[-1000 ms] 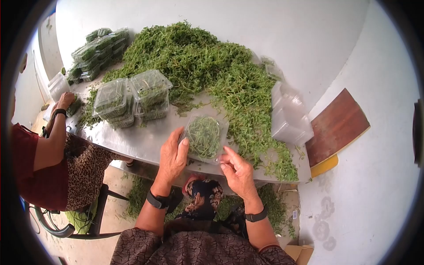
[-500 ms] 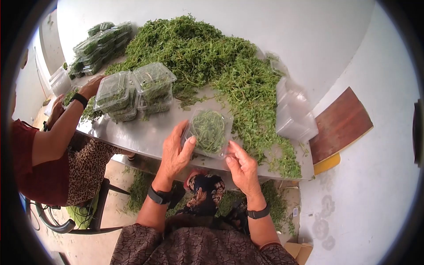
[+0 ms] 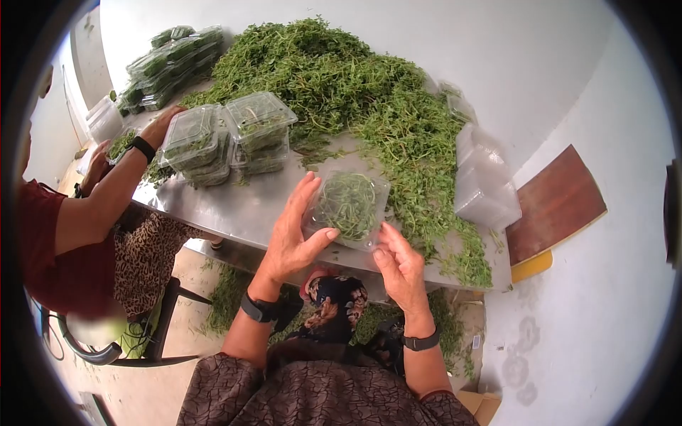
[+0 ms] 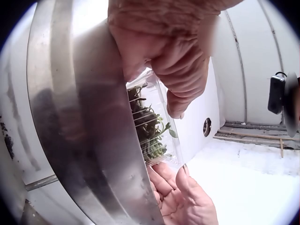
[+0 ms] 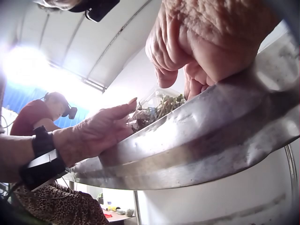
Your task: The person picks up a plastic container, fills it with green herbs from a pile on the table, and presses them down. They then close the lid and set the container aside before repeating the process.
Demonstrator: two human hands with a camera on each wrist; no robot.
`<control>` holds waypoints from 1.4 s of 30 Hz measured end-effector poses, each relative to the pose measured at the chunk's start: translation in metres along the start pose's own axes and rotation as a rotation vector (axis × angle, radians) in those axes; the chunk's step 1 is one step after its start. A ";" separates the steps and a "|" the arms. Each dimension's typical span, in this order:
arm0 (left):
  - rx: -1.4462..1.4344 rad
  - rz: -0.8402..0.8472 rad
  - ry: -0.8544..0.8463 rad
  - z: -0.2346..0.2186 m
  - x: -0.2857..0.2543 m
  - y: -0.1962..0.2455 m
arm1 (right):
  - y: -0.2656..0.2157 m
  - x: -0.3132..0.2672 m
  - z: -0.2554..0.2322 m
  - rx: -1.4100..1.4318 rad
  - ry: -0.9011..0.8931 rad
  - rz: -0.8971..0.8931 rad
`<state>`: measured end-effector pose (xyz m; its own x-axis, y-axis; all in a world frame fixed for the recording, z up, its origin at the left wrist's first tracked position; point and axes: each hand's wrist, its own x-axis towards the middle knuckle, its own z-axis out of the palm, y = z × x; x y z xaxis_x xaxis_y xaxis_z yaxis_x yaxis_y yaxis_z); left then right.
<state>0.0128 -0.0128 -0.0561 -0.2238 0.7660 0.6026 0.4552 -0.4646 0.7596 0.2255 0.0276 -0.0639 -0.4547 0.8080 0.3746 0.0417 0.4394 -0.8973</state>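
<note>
A clear lidded container (image 3: 347,206) filled with green stems lies near the table's front edge. Along its left side my left hand (image 3: 290,238) rests with long straight fingers, its thumb held out near the front corner. At the front right corner, the fingers of my right hand (image 3: 403,270) touch the container, slightly bent, thumb apart. The left wrist view shows stems (image 4: 152,131) through the container's side, between my left hand (image 4: 164,47) and my right hand (image 4: 190,201). In the right wrist view, my right hand (image 5: 201,47) partly hides the container.
Filled containers (image 3: 192,138) are stacked left of centre, more (image 3: 174,64) at the back left. Loose greens (image 3: 320,71) are heaped behind. Nested empty containers (image 3: 486,184) stand right, beside a red-brown board (image 3: 558,206). Another person (image 3: 78,234) sits at left, arm reaching over the table.
My left thumb has lifted off the container and spread outward, and its fingers have straightened. The other person's hand has moved right, to the stacked containers. The head view has shifted slightly.
</note>
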 end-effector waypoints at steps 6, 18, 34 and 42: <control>0.032 -0.074 -0.073 -0.002 0.001 0.001 | 0.006 0.002 0.000 0.022 0.007 -0.028; -0.149 0.007 -0.127 -0.006 0.001 0.002 | 0.005 0.001 0.000 0.082 0.027 -0.048; -0.111 -0.015 -0.167 -0.007 0.003 -0.003 | -0.018 0.010 0.005 -0.165 0.032 -0.192; -0.435 -0.203 -0.024 -0.016 -0.003 -0.006 | -0.043 0.022 0.022 -0.482 0.010 -0.337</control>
<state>-0.0029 -0.0192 -0.0589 -0.2485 0.8683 0.4293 0.0003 -0.4432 0.8964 0.1943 0.0182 -0.0221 -0.5047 0.5952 0.6253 0.2973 0.7998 -0.5214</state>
